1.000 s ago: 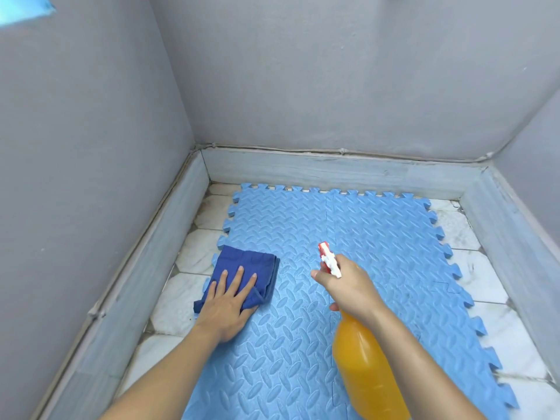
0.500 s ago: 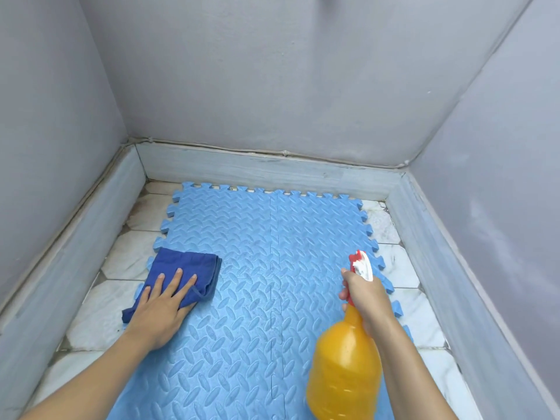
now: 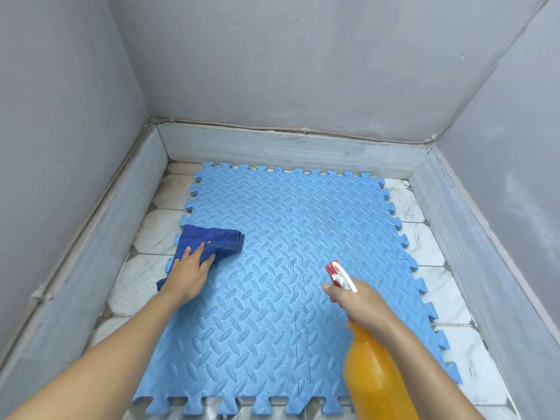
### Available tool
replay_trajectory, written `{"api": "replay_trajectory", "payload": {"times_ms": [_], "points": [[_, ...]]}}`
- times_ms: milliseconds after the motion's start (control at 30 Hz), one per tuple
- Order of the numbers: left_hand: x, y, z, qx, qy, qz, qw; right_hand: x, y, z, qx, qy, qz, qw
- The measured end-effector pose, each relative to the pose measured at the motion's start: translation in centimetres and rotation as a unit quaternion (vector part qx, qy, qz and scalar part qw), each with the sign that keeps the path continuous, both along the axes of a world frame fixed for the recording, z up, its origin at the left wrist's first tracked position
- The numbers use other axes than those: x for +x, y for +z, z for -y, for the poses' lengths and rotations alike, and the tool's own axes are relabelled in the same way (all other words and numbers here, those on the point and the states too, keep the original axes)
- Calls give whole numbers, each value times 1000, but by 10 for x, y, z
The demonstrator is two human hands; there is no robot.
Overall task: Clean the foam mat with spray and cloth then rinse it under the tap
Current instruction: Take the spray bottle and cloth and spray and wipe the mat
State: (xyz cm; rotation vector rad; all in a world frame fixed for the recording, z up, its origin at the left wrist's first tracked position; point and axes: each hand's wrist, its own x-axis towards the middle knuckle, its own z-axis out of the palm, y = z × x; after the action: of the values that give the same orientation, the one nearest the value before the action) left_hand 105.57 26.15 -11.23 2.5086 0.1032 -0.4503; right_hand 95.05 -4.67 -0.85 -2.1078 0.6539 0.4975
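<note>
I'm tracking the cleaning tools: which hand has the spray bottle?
The right hand grips the orange spray bottle by its neck; the left hand presses the dark blue cloth instead.

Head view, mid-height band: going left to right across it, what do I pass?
Left grey wall → marble floor tiles → dark blue cloth under the left hand → blue foam mat → spray bottle in the right hand → right grey wall.

L hand (image 3: 188,275) flat, R hand (image 3: 360,304) gripping
</note>
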Motion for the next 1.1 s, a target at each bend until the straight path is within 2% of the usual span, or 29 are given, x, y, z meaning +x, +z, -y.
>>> {"api": "replay_trajectory", "payload": {"times_ms": [67, 167, 367, 467, 567, 633, 733, 833, 933, 1000, 1100], "points": [[0, 11, -5, -14, 16, -25, 999, -6, -6, -21, -49, 84, -28, 995], [4, 17, -11, -25, 8, -41, 999, -16, -13, -39, -114, 156, -30, 981], [-6, 12, -21, 20, -38, -54, 998, -52, -24, -73, -122, 312, -25, 942], [-9, 10, -20, 70, -82, -41, 993, -74, -32, -85, -154, 358, -10, 921], [-12, 3, -21, 141, -129, -23, 981, -90, -38, -89, -108, 376, -27, 920], [-16, 0, -18, 180, -144, -8, 973, -94, -40, -84, -69, 376, -43, 923], [-22, -2, -9, 210, -162, 24, 964, -100, -34, -76, -66, 339, -31, 938], [-23, -2, 7, 195, -178, 27, 964, -105, -30, -65, -79, 315, -19, 946], [-26, -4, 26, 174, -195, 22, 965, -112, -22, -51, -31, 290, -7, 957], [-26, -6, 32, 165, -192, 19, 967, -115, -16, -39, -14, 224, 12, 974], [-26, -12, 33, 168, -185, 22, 968, -120, -5, -10, 21, 32, 45, 998]]}}
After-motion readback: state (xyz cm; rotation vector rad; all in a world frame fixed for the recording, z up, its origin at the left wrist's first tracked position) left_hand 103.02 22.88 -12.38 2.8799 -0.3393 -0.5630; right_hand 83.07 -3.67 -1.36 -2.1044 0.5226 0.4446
